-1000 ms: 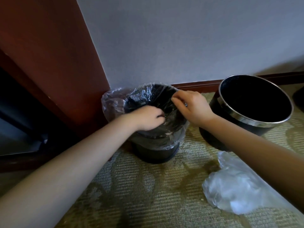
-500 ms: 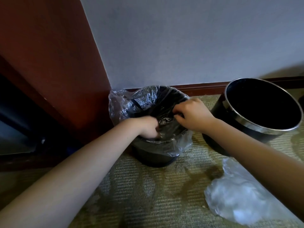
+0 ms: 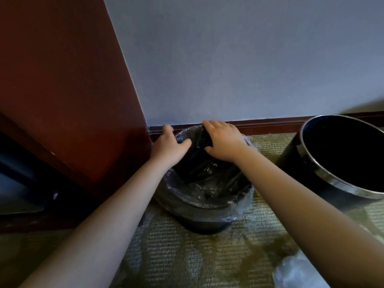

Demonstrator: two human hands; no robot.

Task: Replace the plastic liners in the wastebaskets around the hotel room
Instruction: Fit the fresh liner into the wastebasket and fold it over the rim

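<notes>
Now both hands have left the middle of the bin's mouth, where half a second ago they were bunched close together pinching film, and have gone to the far rim. The left hand (image 3: 169, 145) and right hand (image 3: 225, 142) sit a little apart, fingers fairly straight over the edge and thumbs inside, pressing the clear liner (image 3: 207, 188) down. Whether either actually pinches the film I cannot tell. The liner lies inside the small wastebasket (image 3: 205, 223) on the carpet (image 3: 176, 256), folded over the near rim and hanging down the outside, so this bin looks nearly finished. The larger wastebasket (image 3: 324, 177) just to the right is bare inside and probably comes next. Crumpled plastic (image 3: 295, 273) lies near the right forearm (old or new, unclear).
</notes>
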